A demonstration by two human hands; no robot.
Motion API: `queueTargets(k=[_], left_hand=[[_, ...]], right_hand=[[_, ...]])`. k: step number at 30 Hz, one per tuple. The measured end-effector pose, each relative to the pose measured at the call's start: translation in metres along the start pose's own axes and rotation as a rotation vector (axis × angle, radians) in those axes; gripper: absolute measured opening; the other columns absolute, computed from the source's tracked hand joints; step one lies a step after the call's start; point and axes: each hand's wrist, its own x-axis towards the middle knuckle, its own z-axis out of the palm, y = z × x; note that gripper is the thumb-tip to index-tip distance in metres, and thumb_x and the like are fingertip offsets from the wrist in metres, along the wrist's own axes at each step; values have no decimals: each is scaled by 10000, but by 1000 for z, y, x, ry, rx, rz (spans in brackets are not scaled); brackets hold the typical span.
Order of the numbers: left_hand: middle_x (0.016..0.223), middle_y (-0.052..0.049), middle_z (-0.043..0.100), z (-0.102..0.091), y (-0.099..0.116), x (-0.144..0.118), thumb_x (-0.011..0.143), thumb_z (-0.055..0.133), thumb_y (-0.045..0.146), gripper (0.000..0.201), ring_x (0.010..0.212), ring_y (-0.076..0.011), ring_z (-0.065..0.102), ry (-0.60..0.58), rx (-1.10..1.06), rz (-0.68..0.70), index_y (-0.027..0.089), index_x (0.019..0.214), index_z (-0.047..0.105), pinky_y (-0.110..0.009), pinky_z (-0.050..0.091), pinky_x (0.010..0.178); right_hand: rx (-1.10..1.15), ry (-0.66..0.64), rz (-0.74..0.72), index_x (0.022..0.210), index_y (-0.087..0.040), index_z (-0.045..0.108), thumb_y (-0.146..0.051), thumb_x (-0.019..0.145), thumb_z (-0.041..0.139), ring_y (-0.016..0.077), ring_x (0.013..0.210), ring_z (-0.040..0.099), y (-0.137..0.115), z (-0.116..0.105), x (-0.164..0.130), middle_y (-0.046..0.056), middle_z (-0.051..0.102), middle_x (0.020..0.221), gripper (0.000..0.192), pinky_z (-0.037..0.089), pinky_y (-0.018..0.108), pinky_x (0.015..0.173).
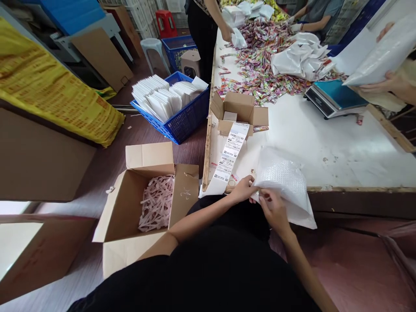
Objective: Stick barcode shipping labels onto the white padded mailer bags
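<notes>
A white bubble mailer (282, 173) lies at the table's front edge, its near end hanging over. My left hand (243, 189) pinches the mailer's left corner. Close beside it, my right hand (273, 207) has its fingers closed on the same edge; the fingertips are partly hidden. Left of the mailer, a strip of printed shipping labels (227, 158) runs from a small open carton (238, 104) down to the table edge, near my left hand.
On the floor to the left stands an open carton (118, 208) holding paper strips (157, 203). Behind it a blue basket (191, 115) holds white mailers. Small colourful packets (256, 56) are heaped farther along the table. A scale (336, 97) sits at right, beside a person holding a filled bag (383, 52).
</notes>
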Motion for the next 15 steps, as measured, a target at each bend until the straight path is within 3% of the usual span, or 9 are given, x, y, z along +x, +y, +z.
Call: queueTargets(k=[2,4,7,8,10,12,13,15], left_hand=[[534,38,613,-1,-8,-13,850,652,321,250,409,-155,587,7,-39,5,215,940,445,-276,483,484],[577,23,643,-11,-6,-18,841,669,317,252,446,-149,611,-82,-15,1,207,932,462,-268,493,499],[697,-23,698,-42,28,-8,830,680,269,191,582,-143,667,-282,174,72,168,938,558,-263,528,593],[739,-35,709,-54,46,0,842,663,252,158,631,-140,676,-260,271,132,155,943,590,-263,534,635],[837,-48,721,-76,82,17,867,610,211,111,724,-136,682,-17,465,285,143,954,620,-273,538,731],[862,-55,721,-86,107,30,879,589,217,90,758,-144,680,151,641,308,139,899,630,-288,534,783],[829,-55,717,-87,112,33,887,589,249,124,729,-148,677,143,708,246,139,845,628,-294,535,774],[717,-47,693,-79,101,31,893,605,348,260,616,-151,657,-36,772,21,139,739,604,-297,538,703]], right_hand=[[93,-91,45,1010,-202,615,-402,934,492,225,859,613,-4,20,-7,88,678,964,247,500,383,807],[146,-159,96,971,-198,604,-416,937,489,210,817,601,-2,27,-8,72,670,921,249,495,365,785],[164,-289,161,935,-204,601,-449,912,533,195,786,597,4,26,-8,50,666,880,255,488,339,761],[156,-324,181,929,-202,608,-458,891,561,197,783,601,5,25,-8,50,670,872,263,488,338,760],[126,-373,207,905,-197,628,-466,843,613,210,792,610,8,25,-8,58,681,862,276,488,347,767],[100,-395,216,867,-196,641,-461,809,641,226,809,614,9,27,-8,67,689,860,271,483,359,780],[93,-398,216,840,-198,640,-454,800,645,231,813,613,10,29,-7,68,690,855,259,479,362,782],[83,-403,209,790,-204,627,-438,800,635,235,809,607,9,33,-6,64,683,829,234,467,364,785]])
